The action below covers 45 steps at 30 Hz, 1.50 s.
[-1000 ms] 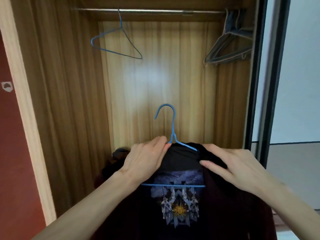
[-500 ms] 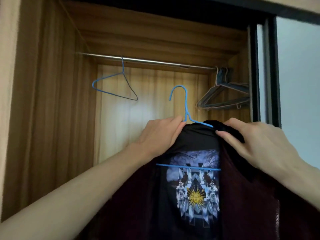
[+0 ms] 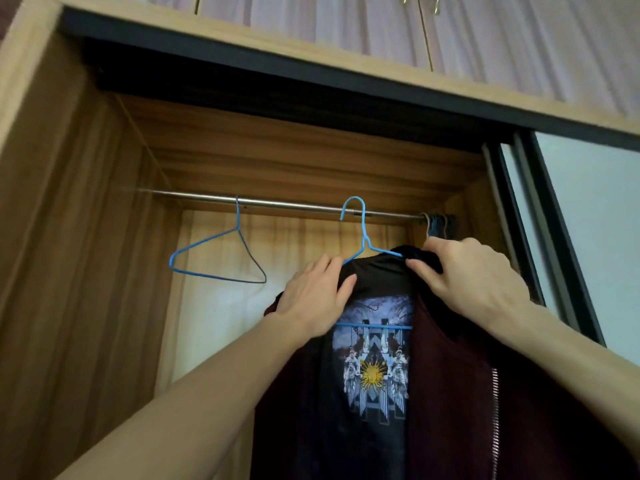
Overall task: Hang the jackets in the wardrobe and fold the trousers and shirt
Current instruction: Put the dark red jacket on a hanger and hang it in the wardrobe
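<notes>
Nearest me hangs the maroon jacket (image 3: 450,393), draped on a blue wire hanger (image 3: 363,244) with its printed lining facing me. My left hand (image 3: 311,303) clasps the jacket's left shoulder over the hanger's arm, and my right hand (image 3: 474,278) pinches the collar and the hanger's other shoulder. The hanger's long axis runs left to right, roughly along the rail (image 3: 277,203). Its hook rises just above my grip, between both hands, slightly nearer my left. The hook's tip appears level with the rail; I cannot tell if it has caught. Farther left an empty blue hanger (image 3: 214,261) dangles. Dark hangers (image 3: 437,225) bunch at the rail's right end, inside the wooden wardrobe (image 3: 86,271).
</notes>
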Each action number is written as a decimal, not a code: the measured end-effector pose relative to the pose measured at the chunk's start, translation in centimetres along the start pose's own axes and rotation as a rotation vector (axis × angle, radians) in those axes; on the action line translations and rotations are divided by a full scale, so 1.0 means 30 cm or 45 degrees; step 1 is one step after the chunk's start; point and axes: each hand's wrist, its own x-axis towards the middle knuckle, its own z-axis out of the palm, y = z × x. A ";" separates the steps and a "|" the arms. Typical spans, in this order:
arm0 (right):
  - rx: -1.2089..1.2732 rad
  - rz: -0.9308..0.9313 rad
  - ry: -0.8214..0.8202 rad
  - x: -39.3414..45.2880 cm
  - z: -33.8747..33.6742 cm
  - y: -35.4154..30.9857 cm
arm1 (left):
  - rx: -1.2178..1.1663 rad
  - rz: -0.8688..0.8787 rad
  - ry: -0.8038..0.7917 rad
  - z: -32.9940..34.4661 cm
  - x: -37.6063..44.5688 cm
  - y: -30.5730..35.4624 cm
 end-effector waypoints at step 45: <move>-0.058 0.201 -0.121 0.501 0.521 -0.143 | 0.033 -0.153 0.114 0.311 0.326 -0.248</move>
